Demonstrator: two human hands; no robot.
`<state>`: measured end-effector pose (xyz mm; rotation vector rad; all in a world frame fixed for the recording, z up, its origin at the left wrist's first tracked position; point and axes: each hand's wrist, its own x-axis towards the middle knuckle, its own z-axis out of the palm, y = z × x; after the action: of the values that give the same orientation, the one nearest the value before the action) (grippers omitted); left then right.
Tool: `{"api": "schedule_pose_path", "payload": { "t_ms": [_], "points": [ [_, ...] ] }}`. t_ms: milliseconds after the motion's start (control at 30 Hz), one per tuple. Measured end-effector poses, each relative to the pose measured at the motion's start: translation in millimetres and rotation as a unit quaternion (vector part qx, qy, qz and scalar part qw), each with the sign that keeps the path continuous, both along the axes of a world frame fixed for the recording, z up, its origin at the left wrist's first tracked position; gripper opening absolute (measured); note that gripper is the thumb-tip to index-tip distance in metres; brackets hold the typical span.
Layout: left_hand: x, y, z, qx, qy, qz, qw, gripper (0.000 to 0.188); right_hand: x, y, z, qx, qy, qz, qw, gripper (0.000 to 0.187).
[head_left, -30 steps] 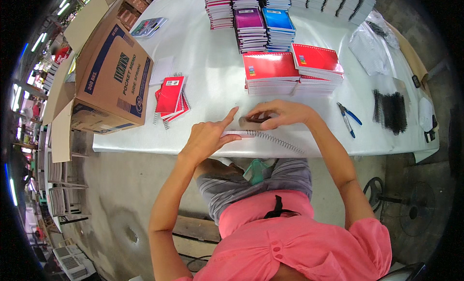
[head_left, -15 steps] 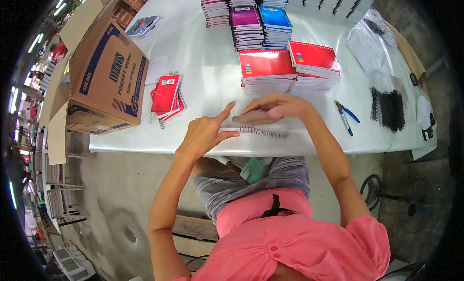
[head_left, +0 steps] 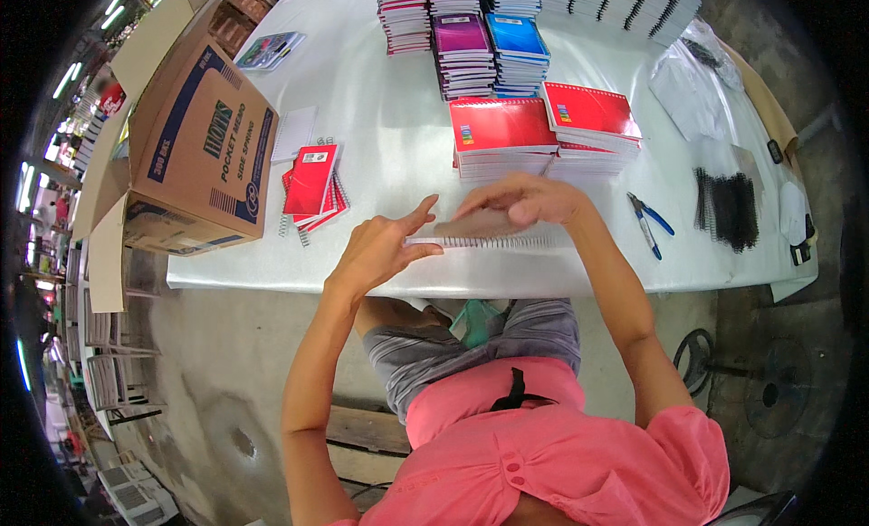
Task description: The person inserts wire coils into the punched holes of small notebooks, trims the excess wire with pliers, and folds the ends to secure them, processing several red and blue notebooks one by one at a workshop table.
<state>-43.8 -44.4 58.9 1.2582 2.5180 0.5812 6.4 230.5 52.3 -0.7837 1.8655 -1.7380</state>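
In my left hand (head_left: 373,253) is the left end of a small notebook lying at the table's front edge, pinched between thumb and fingers, the forefinger pointing up. A thin wire coil (head_left: 498,243) runs along the notebook's near edge and stretches past it to the right, blurred. Over that coil hovers my right hand (head_left: 534,200), bent at the wrist, its lower fingers smeared into a brownish blur. I cannot tell whether it holds anything. Behind my hands are red spiral notebooks (head_left: 503,126) in two stacks.
Left of my hands are small red notebooks (head_left: 310,180) and an open cardboard box (head_left: 204,141). Right lie blue-handled pliers (head_left: 648,225) and a bundle of black coils (head_left: 726,209). Purple (head_left: 463,35) and blue (head_left: 517,37) notebook stacks stand farther back.
The coil now reaches slightly farther right and shows as a pale blur. My right hand still moves over it in nearly the same spot; my left hand has barely shifted.
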Motion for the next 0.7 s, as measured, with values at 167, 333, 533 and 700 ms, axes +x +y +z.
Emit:
{"api": "schedule_pose_path", "payload": {
  "t_ms": [167,333,533,700],
  "points": [
    [-3.6,8.8,-6.5,0.076,-0.036,0.003,0.996,0.077,2.5,-3.1,-2.1,0.144,0.05,-0.062,0.986,0.058],
    [-2.2,9.5,-0.4,0.055,-0.041,0.039,0.997,0.083,7.5,-1.2,0.1,0.117,0.054,-0.056,0.99,0.06],
    [-9.6,3.4,-21.5,0.213,-0.164,0.086,0.959,0.099,11.4,-1.1,-7.2,0.036,-0.018,-0.084,0.996,0.06],
    [-6.2,9.9,-35.3,0.281,-0.233,0.089,0.927,0.1,10.3,10.9,-5.6,0.055,-0.007,-0.086,0.995,0.062]
  ]
}}
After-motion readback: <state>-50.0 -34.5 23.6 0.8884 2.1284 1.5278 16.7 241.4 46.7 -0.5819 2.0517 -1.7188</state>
